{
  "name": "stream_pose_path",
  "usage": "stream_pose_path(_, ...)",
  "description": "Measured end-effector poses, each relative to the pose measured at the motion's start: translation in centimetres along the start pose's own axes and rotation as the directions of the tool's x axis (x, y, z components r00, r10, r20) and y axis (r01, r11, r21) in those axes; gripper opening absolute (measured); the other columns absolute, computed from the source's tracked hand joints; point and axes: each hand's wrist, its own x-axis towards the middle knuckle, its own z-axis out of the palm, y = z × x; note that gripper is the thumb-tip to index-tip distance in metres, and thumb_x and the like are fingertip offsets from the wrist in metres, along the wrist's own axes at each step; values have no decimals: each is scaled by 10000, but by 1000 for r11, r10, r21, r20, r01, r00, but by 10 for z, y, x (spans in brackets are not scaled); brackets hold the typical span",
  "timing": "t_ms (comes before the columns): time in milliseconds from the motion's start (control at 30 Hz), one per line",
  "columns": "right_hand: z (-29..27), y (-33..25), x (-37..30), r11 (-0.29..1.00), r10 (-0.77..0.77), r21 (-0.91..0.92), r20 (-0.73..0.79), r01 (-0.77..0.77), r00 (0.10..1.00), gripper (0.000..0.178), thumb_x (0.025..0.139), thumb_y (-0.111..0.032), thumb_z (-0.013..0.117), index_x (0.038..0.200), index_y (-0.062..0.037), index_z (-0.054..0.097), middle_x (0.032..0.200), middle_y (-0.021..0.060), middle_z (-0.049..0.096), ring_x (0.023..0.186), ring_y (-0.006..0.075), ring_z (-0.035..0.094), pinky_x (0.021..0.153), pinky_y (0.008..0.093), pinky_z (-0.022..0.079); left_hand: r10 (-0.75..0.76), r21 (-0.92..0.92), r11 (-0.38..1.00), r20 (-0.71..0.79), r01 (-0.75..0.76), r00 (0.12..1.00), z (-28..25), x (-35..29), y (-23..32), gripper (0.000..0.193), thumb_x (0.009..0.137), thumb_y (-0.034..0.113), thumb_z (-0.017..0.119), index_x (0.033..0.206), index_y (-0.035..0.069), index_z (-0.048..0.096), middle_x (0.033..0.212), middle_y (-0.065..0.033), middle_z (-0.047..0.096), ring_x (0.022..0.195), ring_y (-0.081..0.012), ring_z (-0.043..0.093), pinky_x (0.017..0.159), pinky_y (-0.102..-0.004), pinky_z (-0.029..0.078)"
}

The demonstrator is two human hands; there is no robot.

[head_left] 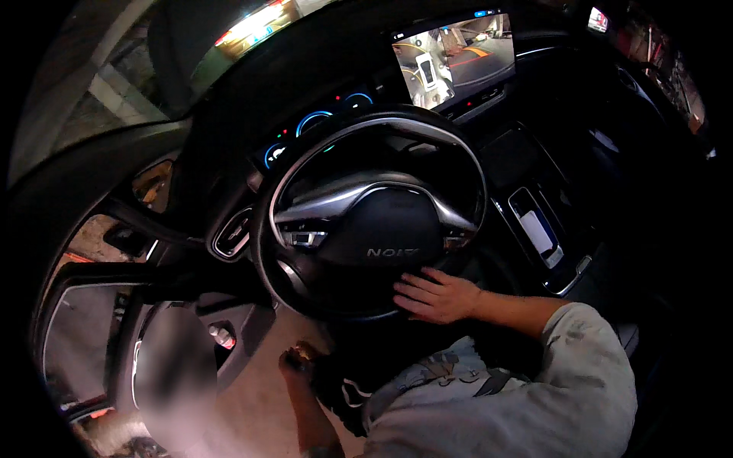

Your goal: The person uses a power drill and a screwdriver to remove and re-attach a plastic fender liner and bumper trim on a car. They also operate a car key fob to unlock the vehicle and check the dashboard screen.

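My right hand [437, 296] lies with its fingers stretched and spread over the lower part of the steering wheel [482, 200], palm down. The wheel is black with a silver inlay, and the lettering on its hub stands upside down. Lower down to the left, beside my dark-clad leg, my left hand [299, 359] hangs near the door opening. Its fingers are curled in, and whatever they may hold is hidden in the shadow.
The driver's door [126, 275] stands open, with a blurred pale shape [175, 366] beside it. A lit centre screen [458, 61] shows camera pictures. Behind the wheel glows the instrument display [314, 122]. A white phone-like slab [537, 231] lies in the centre console.
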Motion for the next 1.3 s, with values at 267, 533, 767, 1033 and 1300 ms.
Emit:
stream_pose_path(267, -48, 75, -37, 749, 578, 275, -716, -603, 391, 523, 918, -253, 667, 1389, -80, 518, 1331, 156, 543, 1255, 284, 526, 1108, 391, 383, -53, 428, 904, 74, 16, 996, 35, -55, -7, 247, 965, 233, 421, 872, 71, 583, 851, -67, 619, 859, -190, 576, 751, -290, 481)
stream_pose_path(533, 3, 185, 1, 464, 850, 666, -148, -585, 505, 576, 954, -243, 685, 1439, -21, 467, 1463, 173, 501, 1336, 269, 500, 1125, 381, 381, -233, -213, 908, 457, 360, 859, 41, -40, -1, 196, 939, 282, 488, 965, 125, 602, 895, -30, 608, 831, -161, 558, 728, -293, 477)
stream_pose_path(767, 1, 151, 48, 30, 950, 870, 128, -493, 285, 574, 984, -319, 631, 1437, -8, 462, 1425, 189, 536, 1277, 261, 544, 1110, 384, 392, -559, -420, 782, -143, 461, 817, 53, -80, 31, 304, 926, 359, 481, 885, 113, 654, 763, -42, 610, 713, -211, 591, 666, -318, 505)
stream_pose_path(1033, 12, 175, 21, 444, 869, 585, -95, -679, 486, 572, 1007, -357, 573, 1467, -37, 458, 1280, 201, 634, 1226, 293, 582, 1119, 401, 387, -613, -401, 688, 125, 605, 780, 4, -66, -2, 261, 921, 350, 488, 814, 137, 593, 721, -5, 595, 588, -201, 538, 526, -313, 464)
stream_pose_path(1300, -21, 166, 21, 419, 907, 824, -357, -382, 223, 509, 849, -58, 773, 1321, -10, 586, 1232, 139, 659, 1208, 247, 606, 1050, 369, 477, -78, 228, 969, -89, 96, 993, 47, -81, -5, 237, 910, 307, 566, 779, 127, 647, 639, -1, 576, 565, -205, 557, 519, -321, 481)
